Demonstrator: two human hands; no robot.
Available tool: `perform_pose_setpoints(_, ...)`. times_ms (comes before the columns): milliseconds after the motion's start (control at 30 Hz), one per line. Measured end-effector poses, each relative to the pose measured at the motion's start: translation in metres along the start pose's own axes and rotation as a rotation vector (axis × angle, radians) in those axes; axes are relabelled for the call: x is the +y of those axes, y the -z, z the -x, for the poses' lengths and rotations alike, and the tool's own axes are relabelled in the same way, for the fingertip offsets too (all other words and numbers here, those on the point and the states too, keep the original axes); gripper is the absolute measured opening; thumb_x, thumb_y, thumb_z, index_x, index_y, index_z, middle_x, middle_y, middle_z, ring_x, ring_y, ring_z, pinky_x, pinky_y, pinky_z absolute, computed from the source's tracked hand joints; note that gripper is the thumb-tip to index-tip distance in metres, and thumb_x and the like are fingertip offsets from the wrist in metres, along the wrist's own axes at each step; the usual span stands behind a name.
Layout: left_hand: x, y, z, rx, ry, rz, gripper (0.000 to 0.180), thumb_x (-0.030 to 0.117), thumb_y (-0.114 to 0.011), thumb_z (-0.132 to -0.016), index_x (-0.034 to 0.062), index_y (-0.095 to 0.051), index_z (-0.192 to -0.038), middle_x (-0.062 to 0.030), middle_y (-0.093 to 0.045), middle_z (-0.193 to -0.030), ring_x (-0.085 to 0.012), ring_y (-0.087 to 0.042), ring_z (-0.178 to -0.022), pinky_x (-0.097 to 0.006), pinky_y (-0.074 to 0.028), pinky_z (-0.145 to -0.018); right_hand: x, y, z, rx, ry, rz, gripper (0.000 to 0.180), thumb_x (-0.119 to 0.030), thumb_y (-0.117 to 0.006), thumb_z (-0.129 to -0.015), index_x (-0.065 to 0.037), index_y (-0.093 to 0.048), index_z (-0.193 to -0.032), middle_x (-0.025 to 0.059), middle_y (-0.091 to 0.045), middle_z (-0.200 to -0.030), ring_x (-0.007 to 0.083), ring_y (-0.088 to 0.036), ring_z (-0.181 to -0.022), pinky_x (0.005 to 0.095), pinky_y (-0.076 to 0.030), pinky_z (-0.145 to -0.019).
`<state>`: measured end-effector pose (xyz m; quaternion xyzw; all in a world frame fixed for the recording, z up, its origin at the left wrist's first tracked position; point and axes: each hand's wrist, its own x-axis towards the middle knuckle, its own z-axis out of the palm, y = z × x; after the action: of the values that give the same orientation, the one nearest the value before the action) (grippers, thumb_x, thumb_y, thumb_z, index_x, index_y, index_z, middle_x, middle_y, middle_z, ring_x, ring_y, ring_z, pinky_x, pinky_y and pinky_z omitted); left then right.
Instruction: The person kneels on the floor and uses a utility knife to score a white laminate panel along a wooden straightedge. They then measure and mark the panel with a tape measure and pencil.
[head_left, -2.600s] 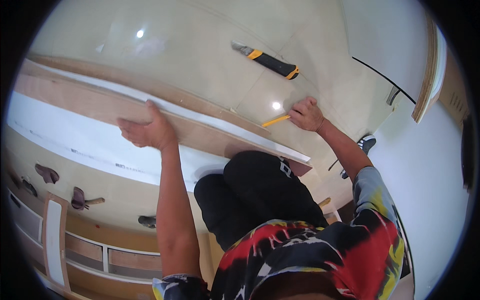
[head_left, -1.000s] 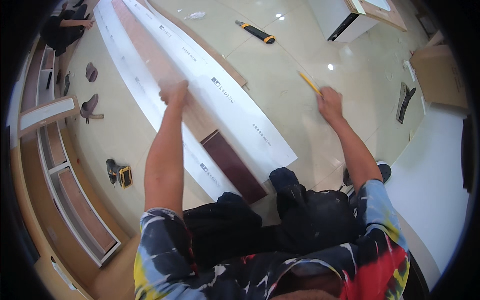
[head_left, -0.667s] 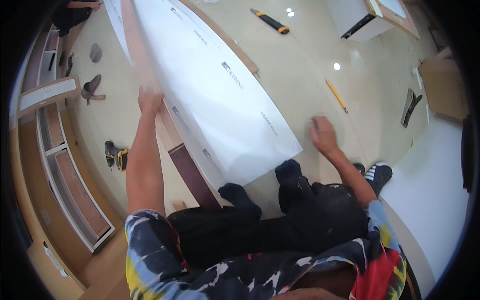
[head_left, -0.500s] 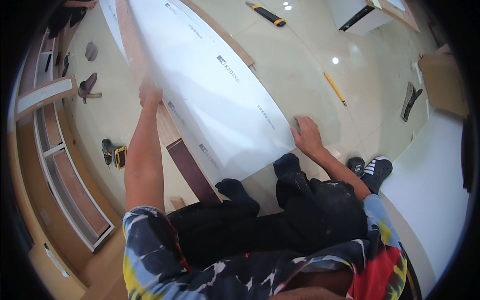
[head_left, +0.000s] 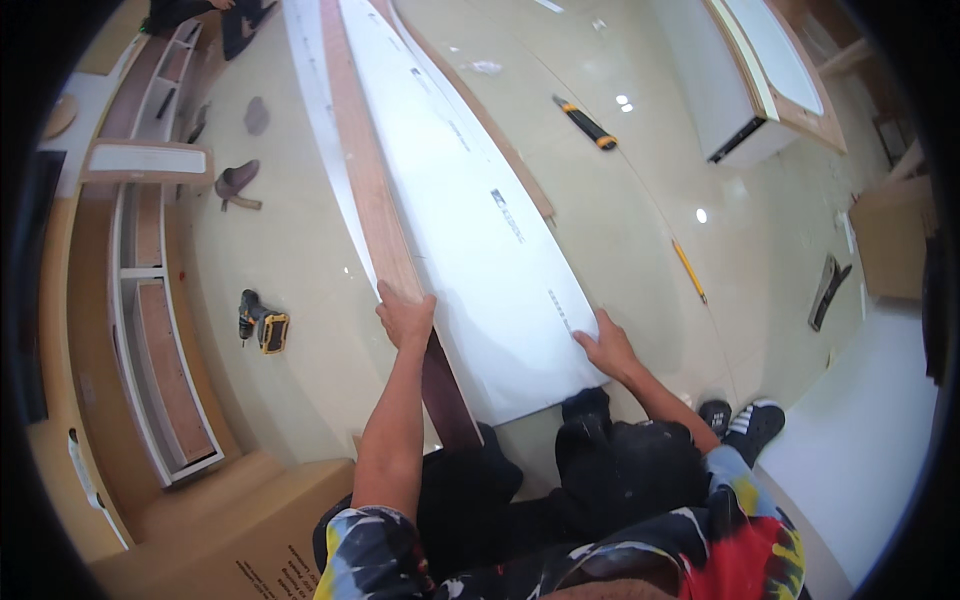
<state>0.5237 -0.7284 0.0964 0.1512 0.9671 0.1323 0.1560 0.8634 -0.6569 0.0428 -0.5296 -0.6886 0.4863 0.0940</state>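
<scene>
- The left hand (head_left: 405, 318) now grips the left edge of the white panel (head_left: 470, 215), where 1 second ago it lay flat on top.
- The right hand (head_left: 607, 347) has dropped the pencil (head_left: 689, 271), which lies on the floor, and clasps the panel's right edge near the corner.
- The panel rests on a wooden board (head_left: 372, 190), near end by the knees; with 2 hands on its edges, it looks ready for lifting or shifting.
- A knife (head_left: 585, 122) and drill (head_left: 262, 322) lie apart.

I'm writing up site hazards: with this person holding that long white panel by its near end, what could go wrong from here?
1. The long white laminated panel is held only at its near end by the left hand and right hand; its far end could swing or sag.
2. The yellow pencil and black-and-yellow utility knife lying on the glossy floor could cause a slip.
</scene>
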Motion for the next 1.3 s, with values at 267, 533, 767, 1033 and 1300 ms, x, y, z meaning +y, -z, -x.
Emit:
perform_pose_setpoints(267,-0.023,0.066,-0.073,0.216,-0.290,0.031,0.097,0.040,-0.082,-0.065,-0.0020,-0.043,-0.144,-0.0307,-0.054,-0.135,-0.0417,-0.053,-0.127,-0.044,-0.042,-0.107,-0.007,-0.020,-0.027,0.106,0.088,-0.204,0.029,-0.022,-0.070,-0.086,0.004,-0.060,-0.094,0.0265,-0.067,-0.092,0.0417,-0.066,-0.088,0.0452,-0.051,-0.077)
perform_pose_setpoints(533,0.026,0.149,-0.107,0.114,-0.307,0.277,0.094,0.033,-0.084,-0.069,-0.0148,-0.044,-0.139,-0.0284,-0.058,-0.130,-0.0278,-0.061,-0.114,-0.034,-0.049,-0.096,-0.082,-0.015,-0.114,0.097,0.104,-0.190,0.034,-0.021,-0.071,-0.084,0.006,-0.062,-0.103,0.0272,-0.068,-0.092,0.0430,-0.066,-0.088,0.0472,-0.051,-0.077)
perform_pose_setpoints(767,0.066,0.146,-0.104,0.080,-0.262,0.337,0.095,0.035,-0.083,-0.067,-0.0087,-0.045,-0.141,-0.0285,-0.057,-0.133,-0.0345,-0.058,-0.122,-0.038,-0.044,-0.103,-0.089,-0.029,-0.223,0.206,0.225,-0.206,0.037,-0.024,-0.072,-0.081,0.006,-0.065,-0.101,0.0290,-0.067,-0.101,0.0445,-0.065,-0.099,0.0482,-0.051,-0.087)
perform_pose_setpoints(1033,0.105,0.121,-0.094,-0.132,-0.188,0.593,0.101,0.032,-0.081,-0.070,-0.0118,-0.031,-0.147,-0.0282,-0.053,-0.133,-0.0306,-0.058,-0.118,-0.035,-0.046,-0.099,-0.133,-0.023,-0.277,0.185,0.026,-0.045,0.034,-0.023,-0.070,-0.085,0.005,-0.065,-0.106,0.0255,-0.068,-0.106,0.0401,-0.065,-0.105,0.0459,-0.052,-0.091)
perform_pose_setpoints(1300,0.131,0.035,-0.127,0.036,-0.264,0.222,0.107,0.040,-0.077,-0.064,-0.0057,-0.031,-0.149,-0.0336,-0.047,-0.139,-0.0411,-0.050,-0.128,-0.042,-0.042,-0.106,-0.165,-0.037,-0.318,0.220,-0.025,-0.061,0.036,-0.025,-0.071,-0.084,0.003,-0.066,-0.105,0.0262,-0.068,-0.106,0.0405,-0.065,-0.105,0.0461,-0.051,-0.092)
